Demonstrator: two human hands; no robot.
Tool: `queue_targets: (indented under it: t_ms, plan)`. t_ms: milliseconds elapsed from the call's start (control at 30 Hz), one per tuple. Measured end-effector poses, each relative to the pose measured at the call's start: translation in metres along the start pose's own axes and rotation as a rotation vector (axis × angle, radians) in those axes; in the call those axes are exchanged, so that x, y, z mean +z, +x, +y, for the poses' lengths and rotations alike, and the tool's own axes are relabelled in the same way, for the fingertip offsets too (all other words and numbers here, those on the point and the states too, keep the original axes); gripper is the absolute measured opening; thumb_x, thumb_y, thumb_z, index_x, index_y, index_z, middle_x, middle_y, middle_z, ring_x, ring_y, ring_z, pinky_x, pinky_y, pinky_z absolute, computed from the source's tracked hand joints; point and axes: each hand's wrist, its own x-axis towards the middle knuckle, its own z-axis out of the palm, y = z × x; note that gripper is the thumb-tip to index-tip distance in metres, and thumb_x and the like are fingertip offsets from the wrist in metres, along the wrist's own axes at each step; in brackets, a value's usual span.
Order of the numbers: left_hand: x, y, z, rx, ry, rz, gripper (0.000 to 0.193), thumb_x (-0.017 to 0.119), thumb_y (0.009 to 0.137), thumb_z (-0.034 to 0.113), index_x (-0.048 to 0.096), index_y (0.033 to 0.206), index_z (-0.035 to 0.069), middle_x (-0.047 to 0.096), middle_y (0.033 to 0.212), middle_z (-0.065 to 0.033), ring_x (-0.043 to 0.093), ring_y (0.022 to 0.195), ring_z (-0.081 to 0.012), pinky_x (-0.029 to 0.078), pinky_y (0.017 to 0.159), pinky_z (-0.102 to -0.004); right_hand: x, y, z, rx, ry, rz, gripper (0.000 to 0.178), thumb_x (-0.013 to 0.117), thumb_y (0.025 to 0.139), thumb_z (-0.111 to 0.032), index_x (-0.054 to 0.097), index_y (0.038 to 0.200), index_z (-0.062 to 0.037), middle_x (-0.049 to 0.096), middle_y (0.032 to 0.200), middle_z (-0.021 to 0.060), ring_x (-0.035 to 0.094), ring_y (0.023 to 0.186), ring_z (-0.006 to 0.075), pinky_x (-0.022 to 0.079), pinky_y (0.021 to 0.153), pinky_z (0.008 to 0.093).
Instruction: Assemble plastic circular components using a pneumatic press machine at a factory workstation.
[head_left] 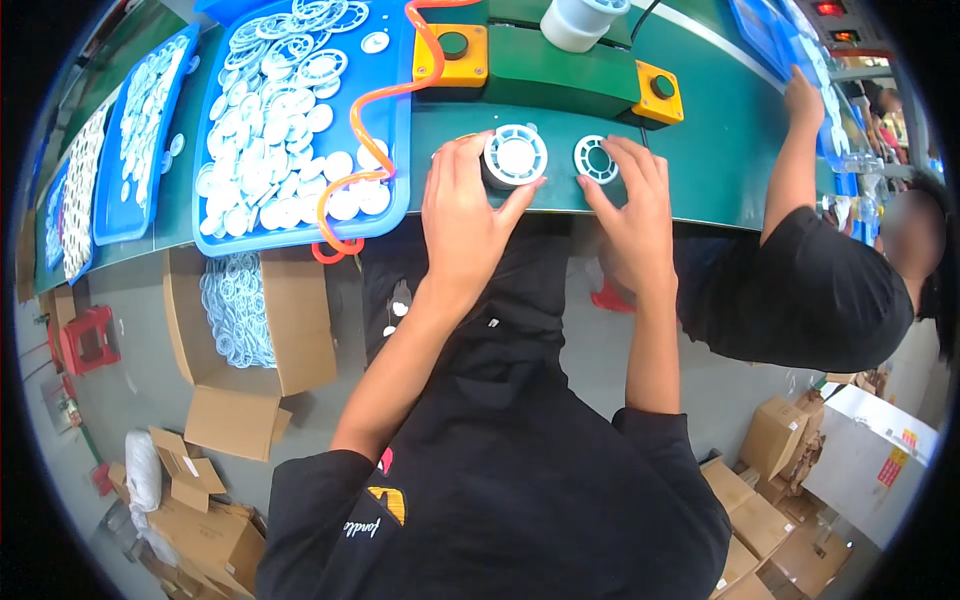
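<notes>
My left hand [462,205] is closed around the side of a round, dark-sided part with a white slotted disc [516,154] on its top. It is held just above the green worktable's near edge. To its right, my right hand [640,205] pinches a white slotted ring [580,156] between thumb and fingers. A gap separates the ring from the part in my left hand. Left of my hands lies a blue tray [402,190] with many small white discs [265,140] and larger slotted rings [320,66].
Beyond my hands stands a green fixture [560,78] with yellow button boxes [470,75] at both ends and a white cylinder [568,32] behind. An orange coiled hose [355,105] crosses the tray. A co-worker's arm [793,160] reaches in at right. An open carton [305,330] sits below.
</notes>
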Motion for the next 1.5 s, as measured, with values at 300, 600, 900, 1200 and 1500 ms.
queue_targets:
  t_ms: [300,600,900,1200,1500]
  plan:
    - [0.003,-0.001,-0.004,0.009,-0.002,0.022,0.065,0.092,0.072,0.012,0.059,0.127,0.003,0.066,0.118,-0.0178,0.064,0.112,-0.0406,0.052,0.094,-0.0493,0.003,0.009,-0.064,-0.173,0.231,0.175,0.059,0.092,0.073,-0.013,0.071,0.126,0.0037,0.066,0.121,0.0186,0.065,0.107,0.0357,0.056,0.091,0.0442]
    - [0.006,-0.003,-0.006,0.015,-0.011,0.064,0.060,0.091,0.075,0.013,0.059,0.125,0.003,0.066,0.117,-0.0172,0.064,0.111,-0.0400,0.052,0.093,-0.0489,0.028,0.019,-0.072,-0.133,0.283,0.101,0.057,0.094,0.074,-0.015,0.071,0.122,0.0057,0.065,0.117,0.0186,0.066,0.104,0.0363,0.057,0.088,0.0434]
    - [0.005,-0.004,-0.006,0.030,0.020,0.059,0.061,0.092,0.076,0.015,0.058,0.126,0.002,0.066,0.117,-0.0177,0.065,0.110,-0.0397,0.052,0.092,-0.0486,0.026,0.023,-0.073,-0.115,0.269,0.106,0.054,0.094,0.075,-0.011,0.072,0.122,0.0037,0.067,0.116,0.0163,0.070,0.103,0.0295,0.058,0.084,0.0374]
    - [0.005,-0.003,-0.007,0.046,0.013,0.044,0.064,0.093,0.076,0.016,0.057,0.127,0.002,0.066,0.119,-0.0182,0.065,0.111,-0.0397,0.052,0.094,-0.0487,0.020,0.029,-0.070,-0.117,0.338,0.032,0.052,0.092,0.075,-0.013,0.071,0.119,0.0064,0.065,0.117,0.0196,0.068,0.103,0.0351,0.058,0.088,0.0419]
    - [0.002,-0.004,0.003,0.064,-0.038,0.112,0.071,0.092,0.081,0.023,0.056,0.138,0.001,0.067,0.125,-0.0196,0.067,0.114,-0.0409,0.054,0.094,-0.0484,0.020,0.026,-0.073,-0.037,0.414,-0.016,0.053,0.090,0.077,-0.011,0.069,0.123,0.0052,0.064,0.119,0.0192,0.068,0.107,0.0349,0.058,0.089,0.0414]
